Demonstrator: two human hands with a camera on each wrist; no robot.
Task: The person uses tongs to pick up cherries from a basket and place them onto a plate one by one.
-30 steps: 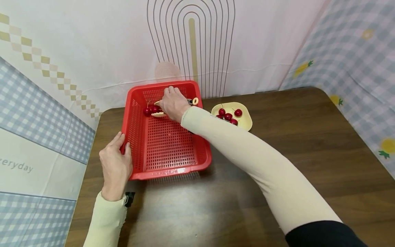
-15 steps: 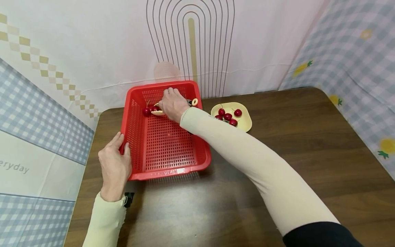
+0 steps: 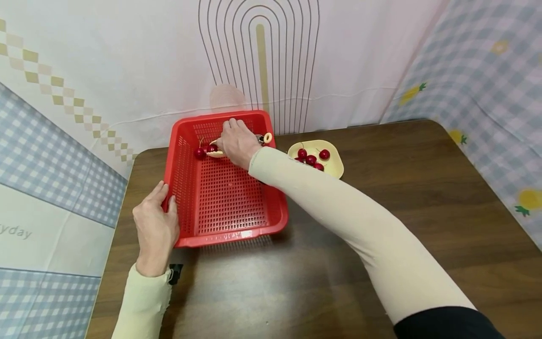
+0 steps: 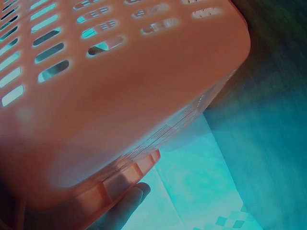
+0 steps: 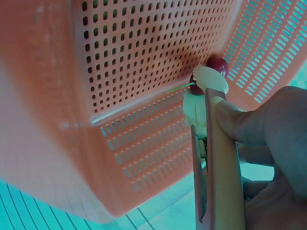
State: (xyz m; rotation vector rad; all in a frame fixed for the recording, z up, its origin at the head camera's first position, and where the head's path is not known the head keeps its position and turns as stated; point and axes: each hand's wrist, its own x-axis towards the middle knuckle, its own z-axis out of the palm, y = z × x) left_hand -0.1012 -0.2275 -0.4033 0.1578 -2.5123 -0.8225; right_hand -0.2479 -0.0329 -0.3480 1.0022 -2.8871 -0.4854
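My right hand (image 3: 237, 143) reaches into the red basket (image 3: 230, 202) and grips a pair of tongs (image 5: 223, 158) with cream scalloped tips. Between those tips sits a cherry (image 5: 195, 85) with a green stem, partly covered by them in the right wrist view. Another cherry (image 3: 200, 153) lies right beside it, near the basket's back left corner. The tongs' ring end (image 3: 267, 138) shows to the right of my hand, while their middle is hidden under it in the head view. At the basket's left rim, my left hand (image 3: 155, 226) holds on with thumb and fingers.
A pale yellow dish (image 3: 337, 167) with several cherries (image 3: 311, 160) stands right of the basket, partly behind my right sleeve (image 3: 330, 197). Both are on a dark wooden table (image 3: 406, 179). A patterned cloth (image 3: 347, 56) hangs behind the table's back edge.
The tongs' tips have drawn a little closer together around the cherry. Both hands keep their places on the tongs and the basket rim; the head view has shifted slightly.
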